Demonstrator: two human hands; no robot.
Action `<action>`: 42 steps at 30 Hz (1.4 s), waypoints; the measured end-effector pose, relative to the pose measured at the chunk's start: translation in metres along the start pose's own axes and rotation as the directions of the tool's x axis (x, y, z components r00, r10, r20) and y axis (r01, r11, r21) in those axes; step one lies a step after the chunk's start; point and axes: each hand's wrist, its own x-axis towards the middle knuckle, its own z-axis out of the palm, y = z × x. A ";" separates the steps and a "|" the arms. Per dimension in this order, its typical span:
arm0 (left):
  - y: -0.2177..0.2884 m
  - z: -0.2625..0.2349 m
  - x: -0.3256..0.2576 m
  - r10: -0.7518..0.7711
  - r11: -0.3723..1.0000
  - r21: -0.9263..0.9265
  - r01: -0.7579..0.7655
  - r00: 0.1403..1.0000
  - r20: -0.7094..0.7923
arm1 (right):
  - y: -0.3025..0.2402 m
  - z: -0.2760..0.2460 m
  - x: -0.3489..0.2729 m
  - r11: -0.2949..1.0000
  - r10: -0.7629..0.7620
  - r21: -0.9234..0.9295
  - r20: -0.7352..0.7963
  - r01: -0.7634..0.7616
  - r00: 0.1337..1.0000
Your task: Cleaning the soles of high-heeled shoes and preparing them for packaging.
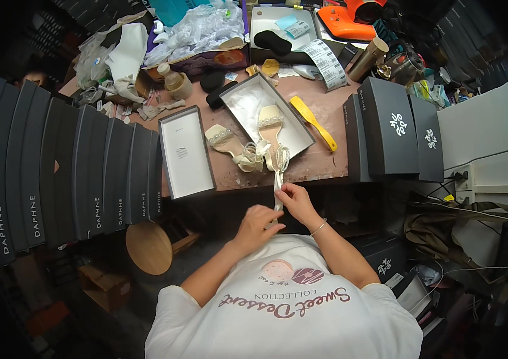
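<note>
A: Both hands on the cream ribbon strap [278,179]? Left hand [258,222], right hand [297,200]?

B: Yes, fingers pinched shut on it at the surface's [325,164] near edge. Strap runs to the sandal [270,122] in the open shoebox [302,134].

A: Risk: pulling could drag that sandal out.

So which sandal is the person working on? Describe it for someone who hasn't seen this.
On the brown worktable, find the open shoebox at the middle. The sandal lying in it trails a cream ribbon to both hands, unlike its twin beside the box.
</note>
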 end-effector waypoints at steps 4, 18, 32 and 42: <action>-0.040 0.015 0.025 -0.615 0.693 -0.520 0.500 0.786 -0.065 | -0.010 -0.005 -0.006 0.999 0.015 -0.030 0.011 -0.015 1.000; -0.049 0.054 0.063 -0.786 0.185 -0.787 0.588 0.570 0.241 | -0.018 -0.027 -0.015 0.971 -0.045 -0.232 0.051 0.055 0.998; -0.067 0.023 0.054 -0.737 -0.011 -0.756 0.654 0.506 0.448 | -0.010 -0.002 0.033 0.813 -0.399 -0.487 -0.064 0.320 0.915; -0.051 0.039 0.040 -0.612 -0.292 -0.934 0.204 0.710 0.347 | -0.023 -0.001 0.026 0.948 -0.183 -0.254 0.050 0.190 0.982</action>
